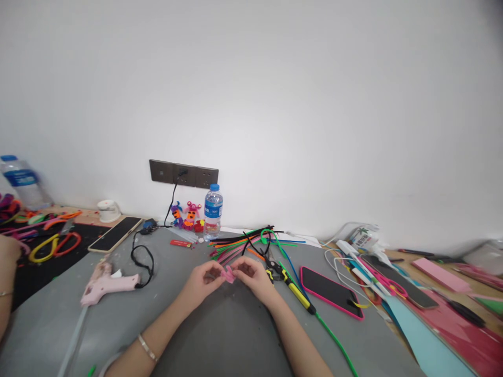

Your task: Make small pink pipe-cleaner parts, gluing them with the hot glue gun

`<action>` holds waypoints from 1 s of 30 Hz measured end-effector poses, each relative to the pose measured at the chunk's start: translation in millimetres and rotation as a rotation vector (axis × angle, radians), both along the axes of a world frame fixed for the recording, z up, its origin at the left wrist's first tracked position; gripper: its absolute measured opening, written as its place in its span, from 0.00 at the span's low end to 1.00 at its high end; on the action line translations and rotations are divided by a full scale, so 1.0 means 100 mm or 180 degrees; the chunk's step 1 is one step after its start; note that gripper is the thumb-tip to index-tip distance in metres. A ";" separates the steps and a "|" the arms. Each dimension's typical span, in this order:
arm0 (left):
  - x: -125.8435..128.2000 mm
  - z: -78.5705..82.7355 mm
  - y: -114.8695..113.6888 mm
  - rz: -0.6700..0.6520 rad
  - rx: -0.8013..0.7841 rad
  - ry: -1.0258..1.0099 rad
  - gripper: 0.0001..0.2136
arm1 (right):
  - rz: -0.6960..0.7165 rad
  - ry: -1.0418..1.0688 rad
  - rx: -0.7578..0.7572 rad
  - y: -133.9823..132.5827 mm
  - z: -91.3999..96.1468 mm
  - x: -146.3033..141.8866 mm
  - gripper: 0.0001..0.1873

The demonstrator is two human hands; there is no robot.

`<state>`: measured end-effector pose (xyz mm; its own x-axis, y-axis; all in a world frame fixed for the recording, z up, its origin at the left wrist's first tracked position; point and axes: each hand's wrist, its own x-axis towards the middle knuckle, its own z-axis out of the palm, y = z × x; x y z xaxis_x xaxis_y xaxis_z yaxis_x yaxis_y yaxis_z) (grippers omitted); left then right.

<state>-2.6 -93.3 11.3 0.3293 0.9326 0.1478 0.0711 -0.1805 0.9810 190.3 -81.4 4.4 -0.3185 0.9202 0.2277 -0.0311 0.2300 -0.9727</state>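
Between my two hands is a small piece of bent pink pipe cleaner (228, 274), held just above the grey mat. My left hand (201, 285) pinches its left side with thumb and forefinger. On the other side, my right hand (252, 276) grips it in the same way. The fingertips cover part of its shape. Just right of my right hand lie pliers with yellow and black handles (296, 294). Behind both hands spreads a bundle of colourful pipe cleaners (236, 242).
A pink glue gun (112, 284) with its cord lies left. A water bottle (213, 212) and small pipe-cleaner figures (190, 214) stand by the wall. A pink-cased phone (332, 292) lies right; another phone (116, 234) lies left. Another person's arm (7, 277) shows at the left edge.
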 end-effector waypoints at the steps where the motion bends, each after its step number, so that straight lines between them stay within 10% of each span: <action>1: 0.00 -0.01 0.00 0.0007 -0.0004 -0.0005 0.06 | 0.0001 -0.0016 0.0001 0.00 0.00 0.00 0.14; 30: -0.01 -0.07 0.03 0.0069 -0.0046 -0.0180 0.09 | -0.0098 -0.0505 0.0383 -0.02 -0.02 0.02 0.10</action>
<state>-3.5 -90.2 3.9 0.3005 0.9416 0.1519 0.0192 -0.1652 0.9861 192.3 -83.6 2.3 -0.3312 0.8992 0.2859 0.1293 0.3434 -0.9303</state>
